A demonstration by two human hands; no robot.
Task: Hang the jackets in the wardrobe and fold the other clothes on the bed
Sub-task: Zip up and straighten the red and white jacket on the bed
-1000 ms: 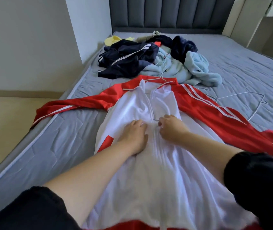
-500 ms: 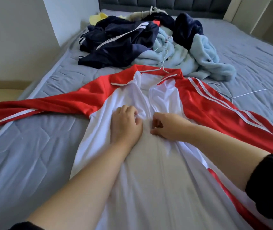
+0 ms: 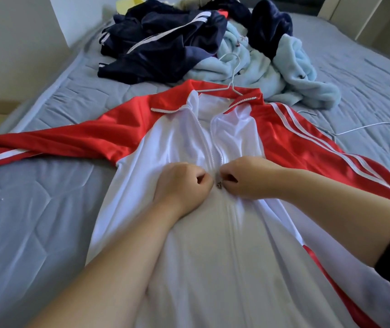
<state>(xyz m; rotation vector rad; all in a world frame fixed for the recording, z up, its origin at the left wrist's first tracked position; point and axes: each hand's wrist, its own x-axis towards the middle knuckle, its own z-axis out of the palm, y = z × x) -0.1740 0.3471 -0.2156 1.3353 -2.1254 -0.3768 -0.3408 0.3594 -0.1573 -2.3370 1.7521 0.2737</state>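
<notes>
Head view. A red-and-white satin track jacket [image 3: 213, 245] lies face up along the grey quilted bed [image 3: 35, 221], filling the centre and lower frame, with its sleeves spread to the left and right edges. A white wire hanger [image 3: 233, 74] sits inside the collar, its hook pointing toward the top of the frame.

Change over the last second: the left hand [image 3: 182, 185], which lay flat on the white front panel, is now curled, and a small metal zip slider [image 3: 218, 184] has come into view between the two hands. The zip is closed below the slider and gapes open above it to the collar. Judged from this, the jacket is being fastened on its hanger and is not yet ready for the wardrobe.

Pose: both forearms enter from the lower frame and meet at mid-chest. The left hand pinches the cloth just left of the zip. The right hand [image 3: 243, 178] pinches the jacket front at the slider; whether its fingertips hold the pull tab itself cannot be told.

Upper centre: a navy striped jacket [image 3: 165, 43] and a pale blue fleece garment [image 3: 291, 74], heaped. A second white wire hanger [image 3: 378, 125] lies at the right.
</notes>
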